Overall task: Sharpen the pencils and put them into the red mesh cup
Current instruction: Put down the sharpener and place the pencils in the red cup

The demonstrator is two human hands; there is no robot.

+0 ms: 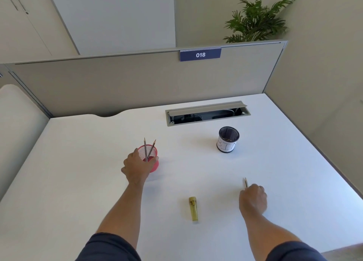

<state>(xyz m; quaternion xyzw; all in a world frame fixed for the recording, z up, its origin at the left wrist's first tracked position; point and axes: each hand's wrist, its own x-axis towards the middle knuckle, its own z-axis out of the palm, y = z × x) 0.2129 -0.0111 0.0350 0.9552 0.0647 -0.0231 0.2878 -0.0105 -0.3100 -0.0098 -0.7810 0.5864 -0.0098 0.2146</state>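
— On the desk (98, 182), what sits where, taking the red cup (152, 159) as the mark?

— Left of centre stands the red cup itself, upright, with two pencils (147, 150) leaning inside it, tips up and crossing low down. Far right of it and a bit further back stands a black cup (227, 140) wearing a white paper label. Nearer the person and to the right of the red cup lies a yellow sharpener (193, 208), flat on the desk and touching nothing.

— And the hands?

— Wrapped around the near side of the red cup is the left hand (136, 170), fingers on one side of the rim, thumb on the other. Well right of the cup, past the sharpener, the right hand (253, 200) is closed on a third pencil (246, 182); only its pointed end shows above the knuckles, aimed away from the person.

— Anything behind?

— Beyond the red cup, at the desk's far edge, a cable hatch (207, 112) stands open below a partition (137, 80) tagged 018.
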